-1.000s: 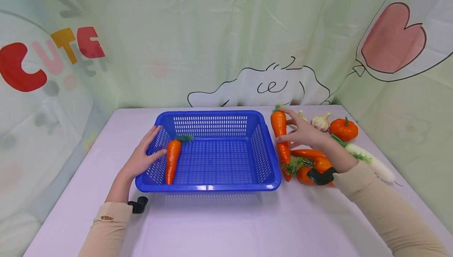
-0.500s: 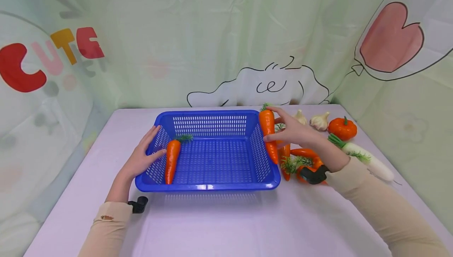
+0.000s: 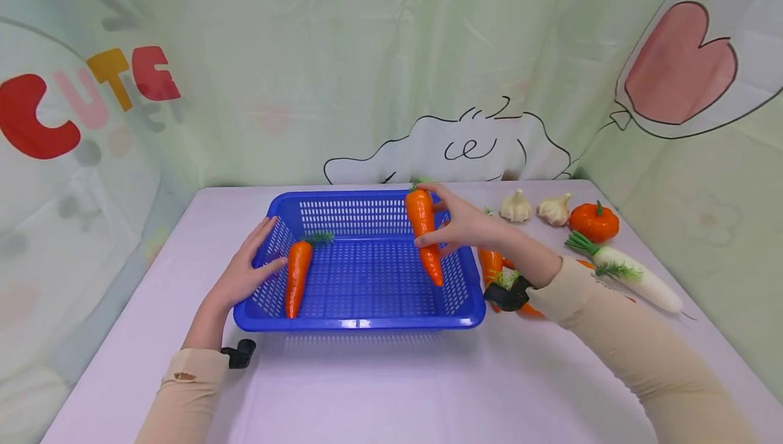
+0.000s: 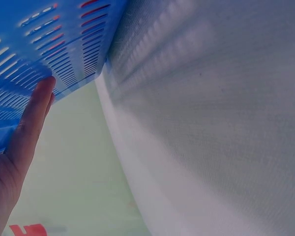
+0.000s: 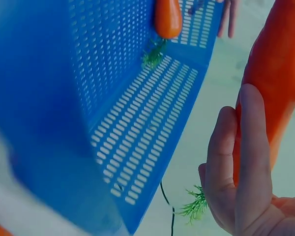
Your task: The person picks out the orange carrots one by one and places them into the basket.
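Note:
My right hand (image 3: 461,223) grips an orange carrot (image 3: 421,213) with a green leafy top, above the right part of the blue plastic basket (image 3: 361,324). In the right wrist view, the fingers (image 5: 253,128) press along the side of this carrot. Another carrot (image 3: 298,270) lies inside the basket near its left wall. My left hand (image 3: 245,272) rests at the basket's left side, thumb over the rim. In the left wrist view, straight fingers (image 4: 32,115) touch the outside of the slotted wall.
Right of the basket, partly hidden by my right arm, lies a carrot (image 3: 491,264) among other orange vegetables. Farther right are two garlic bulbs (image 3: 516,207), a small orange pumpkin (image 3: 594,222) and a white radish (image 3: 642,281). Printed curtains hang behind the table.
My right hand has carried the carrot leftward, from beside the basket across its right rim to above the inside. The left hand and the basket have stayed in place.

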{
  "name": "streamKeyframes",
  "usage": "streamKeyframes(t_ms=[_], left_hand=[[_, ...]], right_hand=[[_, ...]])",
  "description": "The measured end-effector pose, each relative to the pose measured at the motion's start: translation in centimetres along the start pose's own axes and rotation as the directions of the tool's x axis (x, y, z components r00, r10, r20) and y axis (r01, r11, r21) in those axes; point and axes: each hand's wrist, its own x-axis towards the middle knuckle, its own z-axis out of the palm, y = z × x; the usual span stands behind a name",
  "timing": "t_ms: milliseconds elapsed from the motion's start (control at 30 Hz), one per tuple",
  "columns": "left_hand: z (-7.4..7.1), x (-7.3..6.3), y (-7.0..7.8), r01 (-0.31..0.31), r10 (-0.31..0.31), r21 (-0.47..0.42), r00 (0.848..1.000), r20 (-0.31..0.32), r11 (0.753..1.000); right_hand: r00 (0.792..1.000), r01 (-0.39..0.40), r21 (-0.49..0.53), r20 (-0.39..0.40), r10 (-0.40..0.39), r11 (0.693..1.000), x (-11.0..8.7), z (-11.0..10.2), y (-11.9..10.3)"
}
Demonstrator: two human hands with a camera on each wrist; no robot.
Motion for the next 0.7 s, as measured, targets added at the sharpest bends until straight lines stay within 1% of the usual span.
streamKeyframes(t_ms=[200, 333, 467, 533, 700], left_hand=[[0.1, -0.2, 0.0, 0.006, -0.006, -0.002, 1.0, 0.002, 1.0], [0.1, -0.1, 0.0, 0.0, 0.0, 0.004, 1.0, -0.003, 1.0], [0.1, 0.0, 0.0, -0.001, 0.001, 0.007, 1.0, -0.004, 1.0], [0.1, 0.0, 0.0, 0.002, -0.002, 0.007, 1.0, -0.002, 1.0], [0.1, 0.0, 0.0, 0.002, -0.002, 0.008, 1.0, -0.003, 1.0]], right_hand=[[0.999, 0.03, 0.027, 0.036, -0.031, 0.999, 1.0, 1.5, -0.7], [0.998, 0.049, 0.007, 0.043, -0.05, 0.999, 1.8, 2.5, -1.2], [0.998, 0.04, 0.016, 0.055, -0.041, 0.999, 3.0, 3.7, -1.3], [0.997, 0.033, 0.034, 0.07, -0.036, 0.999, 3.5, 4.3, -1.3], [0.993, 0.035, 0.033, 0.11, -0.039, 0.999, 5.0, 5.6, -1.4]])
